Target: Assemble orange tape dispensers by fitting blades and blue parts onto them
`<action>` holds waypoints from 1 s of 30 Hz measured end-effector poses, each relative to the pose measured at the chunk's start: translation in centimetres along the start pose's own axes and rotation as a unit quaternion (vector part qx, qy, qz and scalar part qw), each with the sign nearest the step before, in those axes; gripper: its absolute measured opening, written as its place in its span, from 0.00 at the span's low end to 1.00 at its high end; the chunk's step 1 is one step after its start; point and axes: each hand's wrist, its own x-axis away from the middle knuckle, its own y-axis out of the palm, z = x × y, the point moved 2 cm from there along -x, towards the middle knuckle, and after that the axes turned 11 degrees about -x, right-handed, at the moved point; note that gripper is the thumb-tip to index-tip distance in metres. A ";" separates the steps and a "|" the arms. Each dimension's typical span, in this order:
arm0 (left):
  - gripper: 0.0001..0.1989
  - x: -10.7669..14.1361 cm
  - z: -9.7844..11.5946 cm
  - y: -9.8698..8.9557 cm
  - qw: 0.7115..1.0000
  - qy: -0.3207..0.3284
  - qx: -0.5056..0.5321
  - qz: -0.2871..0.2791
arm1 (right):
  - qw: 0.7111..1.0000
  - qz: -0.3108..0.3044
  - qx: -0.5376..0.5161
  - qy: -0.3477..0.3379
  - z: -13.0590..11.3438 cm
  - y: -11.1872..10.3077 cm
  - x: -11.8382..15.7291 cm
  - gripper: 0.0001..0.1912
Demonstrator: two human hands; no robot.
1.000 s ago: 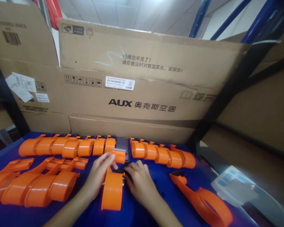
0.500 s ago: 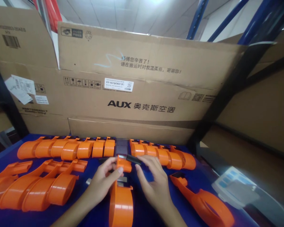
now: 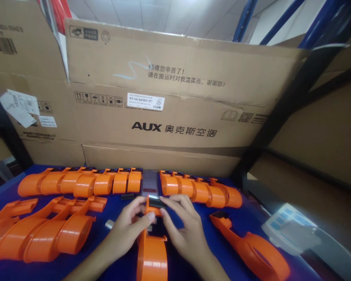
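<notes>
An orange plastic piece (image 3: 153, 259) with a round body stands upright at the front centre, its narrow head gripped between the thumb and fingers of my left hand (image 3: 133, 220). A black strip (image 3: 156, 201) lies across the top of that head, beside a shiny metal edge. My right hand (image 3: 185, 222) closes its thumb and fingertips on the right end of the black strip. The fingertips of both hands nearly meet at the head, and parts of it are hidden behind them.
Several orange pieces (image 3: 84, 185) stand in rows at the back and left of the blue table (image 3: 105, 249). One more (image 3: 257, 253) lies at the right, near a white device (image 3: 291, 228). A large cardboard sheet (image 3: 105, 132) rises behind.
My right hand has moved slightly left, and the black strip has gone from slanting off the head's right side to lying along its top. My left hand keeps its grip.
</notes>
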 end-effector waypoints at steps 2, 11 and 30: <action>0.19 -0.2 -0.3 -0.2 1.000 -0.005 0.009 -0.003 | 1.000 -0.018 -0.011 0.009 0.1 0.0 -0.1 0.17; 0.14 -1.2 -0.5 -2.0 0.988 -0.060 0.083 0.116 | 0.970 -0.148 0.161 0.104 1.4 -0.7 0.0 0.10; 0.15 -1.3 -0.8 -1.9 0.992 -0.027 0.071 0.104 | 0.962 -0.203 0.143 0.118 1.3 0.9 0.4 0.08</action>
